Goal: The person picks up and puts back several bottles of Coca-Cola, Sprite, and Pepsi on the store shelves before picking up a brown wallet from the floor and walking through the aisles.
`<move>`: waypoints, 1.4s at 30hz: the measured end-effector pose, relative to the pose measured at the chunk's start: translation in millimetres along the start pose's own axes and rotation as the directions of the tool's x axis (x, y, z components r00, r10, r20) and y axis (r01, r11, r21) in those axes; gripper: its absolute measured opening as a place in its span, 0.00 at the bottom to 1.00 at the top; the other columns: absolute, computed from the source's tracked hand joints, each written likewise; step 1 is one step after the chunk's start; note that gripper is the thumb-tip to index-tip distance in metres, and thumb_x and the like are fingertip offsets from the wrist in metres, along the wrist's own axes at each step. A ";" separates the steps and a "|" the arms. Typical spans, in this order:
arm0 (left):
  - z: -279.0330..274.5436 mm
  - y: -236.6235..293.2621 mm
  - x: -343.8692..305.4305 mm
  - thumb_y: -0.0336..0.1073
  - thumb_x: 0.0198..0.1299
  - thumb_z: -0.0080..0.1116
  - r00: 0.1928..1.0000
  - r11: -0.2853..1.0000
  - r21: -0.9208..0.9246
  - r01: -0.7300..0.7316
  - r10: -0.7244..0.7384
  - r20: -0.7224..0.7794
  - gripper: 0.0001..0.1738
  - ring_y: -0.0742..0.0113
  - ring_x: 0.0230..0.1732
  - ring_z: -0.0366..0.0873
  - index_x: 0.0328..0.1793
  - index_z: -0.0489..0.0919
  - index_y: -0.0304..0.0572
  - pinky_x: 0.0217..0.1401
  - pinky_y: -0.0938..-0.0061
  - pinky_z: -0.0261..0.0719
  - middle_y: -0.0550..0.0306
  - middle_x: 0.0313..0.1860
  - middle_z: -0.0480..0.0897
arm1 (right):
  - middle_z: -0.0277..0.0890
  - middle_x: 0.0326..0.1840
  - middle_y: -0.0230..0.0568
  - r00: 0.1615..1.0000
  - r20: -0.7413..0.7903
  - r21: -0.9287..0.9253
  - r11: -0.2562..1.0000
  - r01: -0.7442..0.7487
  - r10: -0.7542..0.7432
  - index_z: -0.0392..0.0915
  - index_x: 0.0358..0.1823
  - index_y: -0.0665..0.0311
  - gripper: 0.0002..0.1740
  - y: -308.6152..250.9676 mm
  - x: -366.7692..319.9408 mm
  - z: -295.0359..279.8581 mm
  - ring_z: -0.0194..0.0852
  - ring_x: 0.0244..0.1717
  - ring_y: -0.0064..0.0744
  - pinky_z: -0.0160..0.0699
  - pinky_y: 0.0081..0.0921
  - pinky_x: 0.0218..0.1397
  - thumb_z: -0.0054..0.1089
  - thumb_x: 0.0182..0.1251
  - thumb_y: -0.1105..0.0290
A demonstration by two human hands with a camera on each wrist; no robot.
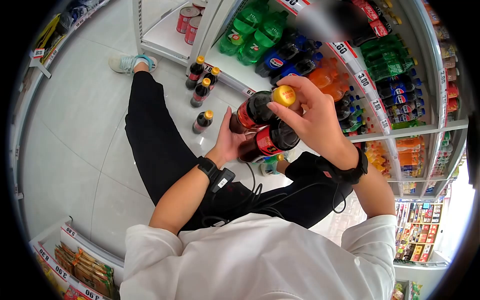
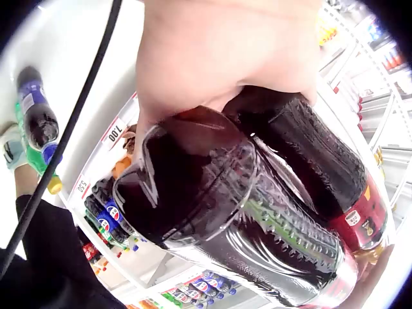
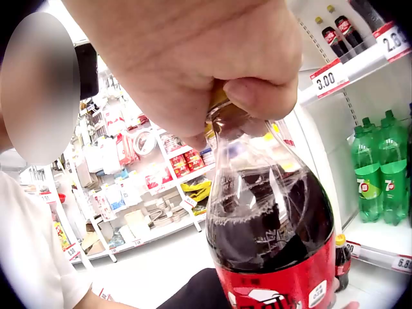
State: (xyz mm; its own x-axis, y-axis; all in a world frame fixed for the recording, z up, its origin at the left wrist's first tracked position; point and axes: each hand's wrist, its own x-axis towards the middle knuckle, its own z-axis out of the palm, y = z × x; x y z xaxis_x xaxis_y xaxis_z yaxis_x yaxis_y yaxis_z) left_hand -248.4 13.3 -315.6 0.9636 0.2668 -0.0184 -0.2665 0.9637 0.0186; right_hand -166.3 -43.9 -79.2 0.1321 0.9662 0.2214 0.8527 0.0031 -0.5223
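Observation:
Two large cola bottles with red labels are in front of me, tilted side by side in the head view. My left hand (image 1: 226, 141) holds them by their bases, its thumb along the side of the upper cola bottle (image 1: 254, 109). The lower cola bottle (image 1: 270, 142) lies against it, its cap hidden behind my right hand (image 1: 320, 117). That hand grips the yellow cap (image 1: 284, 95) and neck; in the right wrist view its fingers curl around the top of a cola bottle (image 3: 270, 219). Both dark bases show below the palm in the left wrist view.
Several small cola bottles (image 1: 201, 92) with yellow caps stand on the floor by the shelf. Green 7UP bottles (image 1: 262, 37), Pepsi bottles (image 1: 280, 57) and orange soda bottles (image 1: 327, 75) fill the lower shelf. Cables (image 1: 257, 195) hang across my lap.

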 end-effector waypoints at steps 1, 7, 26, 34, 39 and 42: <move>1.6 -3.5 -1.1 0.73 0.65 0.33 1.000 1.000 -0.001 -0.002 0.002 0.004 0.44 0.52 0.73 0.63 0.76 0.60 0.50 0.76 0.48 0.57 0.51 0.72 0.67 | 0.68 0.14 0.34 1.000 0.001 -0.004 1.000 0.003 -0.003 0.75 0.49 0.66 0.19 -5.2 -0.1 -2.0 0.64 0.15 0.19 0.65 0.20 0.21 0.70 0.59 0.70; 2.3 -5.5 -5.6 0.73 0.64 0.35 0.994 0.987 -0.157 0.033 -0.049 -0.095 0.40 0.53 0.62 0.74 0.63 0.72 0.49 0.69 0.52 0.68 0.48 0.59 0.77 | 0.66 0.12 0.34 1.000 -0.011 -0.093 0.996 -0.015 0.014 0.74 0.53 0.64 0.20 -26.4 2.0 -8.9 0.62 0.14 0.21 0.64 0.20 0.21 0.68 0.60 0.72; 12.4 30.4 -12.3 0.72 0.60 0.45 0.943 0.985 -0.041 -0.168 0.149 -0.296 0.35 0.55 0.46 0.81 0.50 0.78 0.49 0.57 0.55 0.79 0.51 0.40 0.81 | 0.63 0.13 0.29 0.996 -0.081 -0.062 0.998 0.031 -0.036 0.75 0.49 0.63 0.17 -5.3 29.4 6.3 0.58 0.16 0.15 0.60 0.17 0.21 0.67 0.59 0.75; 12.5 52.7 -15.4 0.70 0.60 0.49 0.949 0.984 -0.079 -0.157 0.128 -0.287 0.34 0.57 0.47 0.81 0.55 0.77 0.49 0.57 0.56 0.78 0.55 0.43 0.80 | 0.66 0.42 0.34 0.992 -0.122 0.482 0.872 0.084 -0.028 0.65 0.59 0.64 0.34 29.6 14.3 47.4 0.65 0.44 0.22 0.66 0.20 0.49 0.74 0.50 0.74; 26.9 49.6 -21.8 0.69 0.61 0.47 0.886 0.931 0.230 -0.285 0.347 -0.307 0.33 0.58 0.46 0.81 0.52 0.77 0.47 0.56 0.59 0.79 0.56 0.41 0.80 | 0.64 0.61 0.43 0.996 0.057 0.636 0.772 0.018 -0.070 0.56 0.67 0.62 0.49 56.5 -8.3 78.2 0.66 0.63 0.32 0.66 0.30 0.66 0.79 0.44 0.75; 4.7 55.4 -13.8 0.67 0.63 0.47 0.912 0.971 0.086 -0.225 0.241 -0.332 0.32 0.60 0.45 0.80 0.52 0.77 0.47 0.57 0.60 0.78 0.57 0.41 0.80 | 0.63 0.67 0.50 0.967 0.212 0.630 0.777 -0.027 -0.139 0.48 0.71 0.58 0.57 64.4 0.5 70.1 0.65 0.66 0.36 0.67 0.32 0.68 0.79 0.41 0.81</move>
State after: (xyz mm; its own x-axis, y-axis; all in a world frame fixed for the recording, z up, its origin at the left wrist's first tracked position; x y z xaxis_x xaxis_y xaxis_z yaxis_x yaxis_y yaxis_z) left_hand -276.3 63.0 -309.6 0.8071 0.4799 -0.3440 -0.4735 0.8741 0.1085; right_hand -146.7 -25.1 -170.4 -0.0978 0.9889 0.1121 0.3406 0.1390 -0.9299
